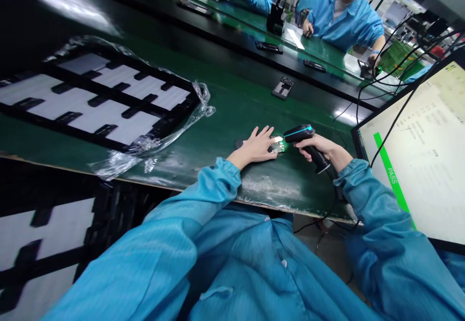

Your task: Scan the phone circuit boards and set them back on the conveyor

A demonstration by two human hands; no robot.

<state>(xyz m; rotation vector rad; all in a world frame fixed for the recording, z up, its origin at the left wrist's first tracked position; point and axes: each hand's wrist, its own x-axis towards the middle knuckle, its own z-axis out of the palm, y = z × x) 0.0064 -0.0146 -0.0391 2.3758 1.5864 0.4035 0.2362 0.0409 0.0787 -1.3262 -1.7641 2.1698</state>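
Left hand (257, 147) spread flat on one circuit board (276, 145) — right hand (323, 147) gripping one scanner (303, 139).

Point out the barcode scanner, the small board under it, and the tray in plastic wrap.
barcode scanner (301, 133), head view, on the top of its black head.
small board (277, 145), head view, on its lit face beside the left hand's fingertips.
tray (98, 99), head view, on a black divider bar near its middle.

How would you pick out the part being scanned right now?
Start at the big monitor on the right, then move left to the right hand holding the black scanner. The small board lies on the green belt under the left hand's fingertips, the only piece lit green.
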